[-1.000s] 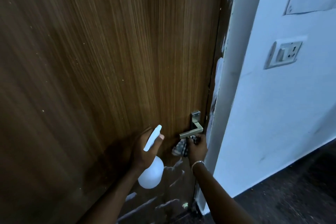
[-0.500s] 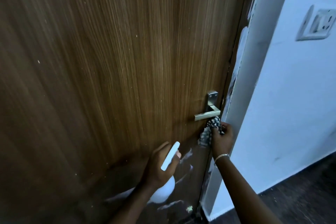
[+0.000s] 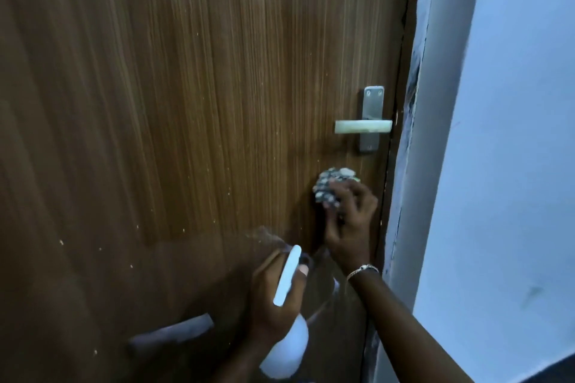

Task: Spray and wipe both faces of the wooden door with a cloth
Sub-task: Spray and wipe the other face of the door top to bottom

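Below the lever handle (image 3: pixel 363 126) of the wooden door (image 3: pixel 186 102), the right hand (image 3: pixel 350 224) presses a bunched patterned cloth (image 3: pixel 329 185) against the wood. Lower left, the left hand (image 3: pixel 277 298) grips a white spray bottle (image 3: pixel 287 348).

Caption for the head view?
Right hand presses a patterned cloth to the wooden door below the lever handle; left hand holds a white spray bottle.

A home's doorway, shown by wooden door (image 3: pixel 186 102), lever handle (image 3: pixel 362 127), painted wall (image 3: pixel 513 134).
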